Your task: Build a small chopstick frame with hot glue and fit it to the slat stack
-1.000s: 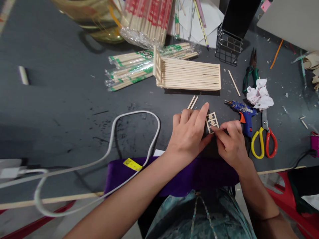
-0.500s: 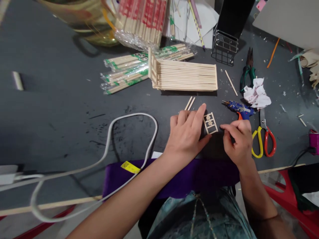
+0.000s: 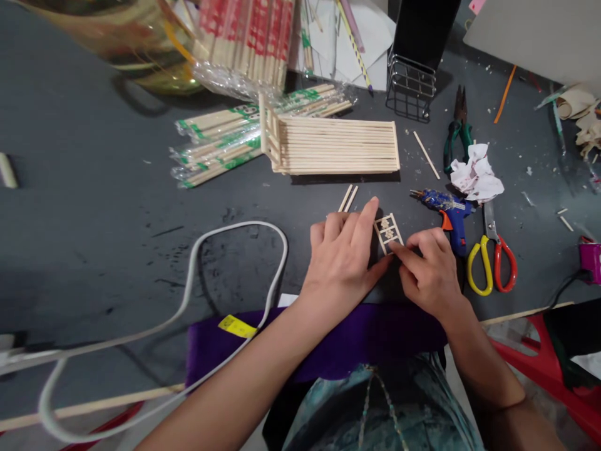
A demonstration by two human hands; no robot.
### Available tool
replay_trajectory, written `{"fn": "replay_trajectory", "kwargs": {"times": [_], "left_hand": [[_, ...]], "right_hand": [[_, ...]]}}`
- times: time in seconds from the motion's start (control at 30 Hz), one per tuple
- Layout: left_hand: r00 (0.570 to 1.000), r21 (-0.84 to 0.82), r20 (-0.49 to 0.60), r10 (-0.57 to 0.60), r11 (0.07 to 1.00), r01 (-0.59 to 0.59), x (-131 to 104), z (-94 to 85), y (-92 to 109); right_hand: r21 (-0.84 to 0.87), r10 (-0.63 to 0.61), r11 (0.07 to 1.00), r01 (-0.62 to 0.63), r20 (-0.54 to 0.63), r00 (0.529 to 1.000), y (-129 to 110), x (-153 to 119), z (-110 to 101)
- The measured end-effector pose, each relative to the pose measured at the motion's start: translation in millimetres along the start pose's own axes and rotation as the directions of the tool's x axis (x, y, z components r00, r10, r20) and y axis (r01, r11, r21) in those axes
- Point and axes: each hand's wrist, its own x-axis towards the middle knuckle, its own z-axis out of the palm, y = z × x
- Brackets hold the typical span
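Note:
A small wooden frame [image 3: 388, 231] of thin sticks, with crossbars and flower-like shapes inside, lies in front of me. My left hand [image 3: 342, 254] rests palm down at its left side, with index finger and thumb bracketing that edge; the other fingers are bent. At the frame's lower right corner, the index fingertip of my right hand [image 3: 429, 269] touches it. The right thumb stays apart below, and I see nothing between those fingers. Just beyond my left fingers lie two short sticks [image 3: 348, 198]. A larger wooden stick structure [image 3: 335, 147] with a raised end sits farther back.
Right of my hands are a blue glue gun [image 3: 448, 207], scissors [image 3: 491, 250], crumpled paper [image 3: 477, 175] and pliers [image 3: 460, 128]. Packaged chopsticks [image 3: 225, 134] lie behind. A white cable [image 3: 191, 263] loops at left. A phone [image 3: 422, 31] stands in a wire holder.
My right hand has moved left, bringing its index fingertip onto the small frame. My left hand keeps its place beside the frame. The whole view has shifted slightly.

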Motion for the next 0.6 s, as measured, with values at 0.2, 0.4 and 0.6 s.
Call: {"fn": "replay_trajectory", "kwargs": {"times": [0.2,0.4,0.6], "left_hand": [[1.000,-0.020,0.000,0.003,1.000,-0.003,-0.2,0.0,-0.4],[1.000,-0.030,0.000,0.001,1.000,-0.001,-0.4,0.5,-0.6],[1.000,-0.020,0.008,-0.008,1.000,0.008,0.3,-0.7,0.6]], "right_hand": [[-0.003,0.007,1.000,-0.006,0.014,1.000,-0.9,-0.3,0.5],[-0.015,0.003,1.000,-0.003,0.024,1.000,-1.2,0.1,1.3],[0.004,-0.004,1.000,0.005,-0.033,0.999,-0.9,0.0,1.2]]}}
